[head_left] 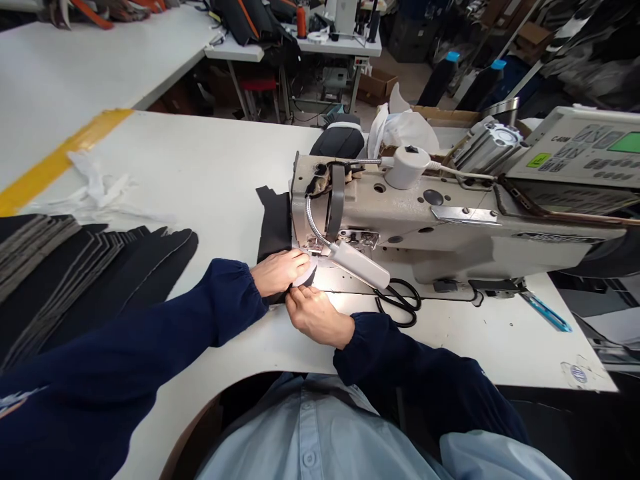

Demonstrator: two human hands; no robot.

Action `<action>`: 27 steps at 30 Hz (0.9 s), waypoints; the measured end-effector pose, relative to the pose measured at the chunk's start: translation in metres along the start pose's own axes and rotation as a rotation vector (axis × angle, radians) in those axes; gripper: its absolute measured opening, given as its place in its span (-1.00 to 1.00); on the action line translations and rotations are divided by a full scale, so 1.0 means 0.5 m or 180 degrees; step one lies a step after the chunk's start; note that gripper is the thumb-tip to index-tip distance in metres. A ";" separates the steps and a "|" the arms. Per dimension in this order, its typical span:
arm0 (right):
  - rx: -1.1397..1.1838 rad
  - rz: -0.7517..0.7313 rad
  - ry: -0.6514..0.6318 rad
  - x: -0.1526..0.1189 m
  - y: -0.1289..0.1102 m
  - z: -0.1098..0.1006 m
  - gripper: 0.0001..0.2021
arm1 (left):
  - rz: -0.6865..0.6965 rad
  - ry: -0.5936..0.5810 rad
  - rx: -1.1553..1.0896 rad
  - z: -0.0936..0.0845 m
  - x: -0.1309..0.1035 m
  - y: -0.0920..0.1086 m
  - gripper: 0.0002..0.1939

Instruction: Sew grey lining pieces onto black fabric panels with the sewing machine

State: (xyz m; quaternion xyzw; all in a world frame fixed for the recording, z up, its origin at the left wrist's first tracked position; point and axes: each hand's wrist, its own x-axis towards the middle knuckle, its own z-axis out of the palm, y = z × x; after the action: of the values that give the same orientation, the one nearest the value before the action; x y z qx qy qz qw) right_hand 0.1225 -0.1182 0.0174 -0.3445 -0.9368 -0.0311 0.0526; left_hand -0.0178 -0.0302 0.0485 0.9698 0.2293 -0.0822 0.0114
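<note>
A dark fabric piece [275, 223] lies under the head of a sewing machine [390, 207], with a small pale piece [305, 272] on top of it by the needle area. My left hand [281, 271] rests flat on both pieces, its fingers stretched toward the needle. At the near edge of the fabric my right hand [317, 315] has its fingers curled and pressed together on the material. A lamp [361, 265] on a bendy neck lights the spot. The needle itself is hidden behind the lamp and machine head.
Black-handled scissors [403, 303] lie right of my hands, and a blue cutter [547, 312] is at the table's right. Stacked dark fabric pieces [125, 280] and white scraps [100, 187] are on the left. A control panel [590, 147] stands at the right.
</note>
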 end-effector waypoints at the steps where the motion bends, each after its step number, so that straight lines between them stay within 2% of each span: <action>1: 0.0064 -0.0032 -0.0063 0.004 -0.004 -0.006 -0.79 | 0.0046 0.0005 0.0027 -0.001 0.002 -0.002 -0.71; 7: 0.0177 -0.0136 -0.0245 0.011 -0.029 -0.022 -0.82 | 0.0196 0.0204 0.0187 0.016 0.005 -0.004 -0.75; 17: -0.0302 -0.0188 0.0190 -0.005 -0.031 0.000 -0.77 | 0.0247 0.0685 -0.0055 0.052 0.021 -0.006 -0.79; 27: -0.0487 -0.0040 0.0376 -0.002 0.000 0.039 -0.72 | 0.0275 0.0670 0.0059 0.067 0.039 -0.032 -0.74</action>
State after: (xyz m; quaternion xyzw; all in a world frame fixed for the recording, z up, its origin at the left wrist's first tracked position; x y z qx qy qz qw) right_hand 0.1218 -0.1168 -0.0020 -0.3392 -0.9291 -0.1232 0.0812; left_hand -0.0131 -0.0093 0.0126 0.9821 0.1864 0.0185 -0.0183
